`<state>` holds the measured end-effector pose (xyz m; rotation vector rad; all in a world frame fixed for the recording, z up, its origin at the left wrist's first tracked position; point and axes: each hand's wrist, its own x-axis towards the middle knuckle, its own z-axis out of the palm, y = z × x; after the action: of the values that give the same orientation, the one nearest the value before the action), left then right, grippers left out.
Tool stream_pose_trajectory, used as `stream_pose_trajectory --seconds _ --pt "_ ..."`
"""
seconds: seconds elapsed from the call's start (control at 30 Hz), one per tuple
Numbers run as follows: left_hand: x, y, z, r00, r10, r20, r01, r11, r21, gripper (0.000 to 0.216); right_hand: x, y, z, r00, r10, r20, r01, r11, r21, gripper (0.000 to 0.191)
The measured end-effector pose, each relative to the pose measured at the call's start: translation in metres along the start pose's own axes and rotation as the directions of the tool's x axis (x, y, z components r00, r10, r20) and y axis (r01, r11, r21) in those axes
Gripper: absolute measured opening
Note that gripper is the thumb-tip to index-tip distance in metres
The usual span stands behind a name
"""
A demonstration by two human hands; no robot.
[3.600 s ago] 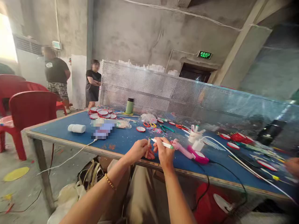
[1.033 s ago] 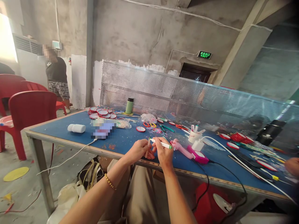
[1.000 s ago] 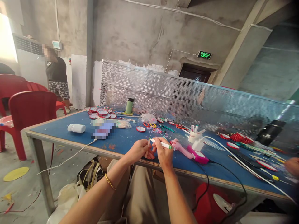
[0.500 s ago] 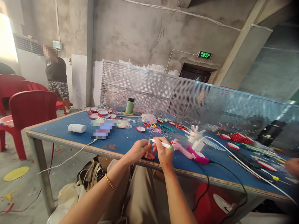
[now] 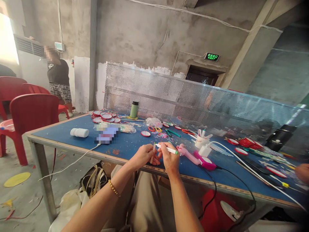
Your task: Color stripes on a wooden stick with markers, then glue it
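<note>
My left hand (image 5: pixel 144 156) pinches a thin, flat wooden stick (image 5: pixel 153 154), held upright at the table's front edge. In my right hand (image 5: pixel 170 161) is a white marker pen (image 5: pixel 171 149) with green ends, gripped as for writing. Its green tip points left, at the upper end of the stick; whether they touch I cannot tell. Just right of my right hand lies a pink tool (image 5: pixel 205 161) with a black cord. Beyond my hands are small coloured bits (image 5: pixel 162 136), a round red-rimmed disc (image 5: pixel 145 133) and green-handled pliers (image 5: pixel 174 132).
On the blue table (image 5: pixel 130 146) stand a white bottle (image 5: pixel 79 132), a green flask (image 5: pixel 134 110) and a cup of markers (image 5: pixel 201 141). A perforated metal screen (image 5: pixel 154 93) runs along the back. Red chairs (image 5: pixel 35 112) and a person (image 5: pixel 59 75) are at left; another person's hand (image 5: pixel 302 172) is at right.
</note>
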<state>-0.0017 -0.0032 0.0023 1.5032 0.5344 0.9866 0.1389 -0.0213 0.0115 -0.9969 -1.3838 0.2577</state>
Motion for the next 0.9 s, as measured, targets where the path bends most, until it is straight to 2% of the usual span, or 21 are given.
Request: stream_pose_trajectory --seconds 0.9 --pt "0.0028 -0.0030 0.0002 1.000 0.003 0.012 -0.003 1.000 -0.007 0.038 0.0000 0.0025 -0.0012 1.000 0.003 -0.008 -0.003 1.000 0.001 0.027"
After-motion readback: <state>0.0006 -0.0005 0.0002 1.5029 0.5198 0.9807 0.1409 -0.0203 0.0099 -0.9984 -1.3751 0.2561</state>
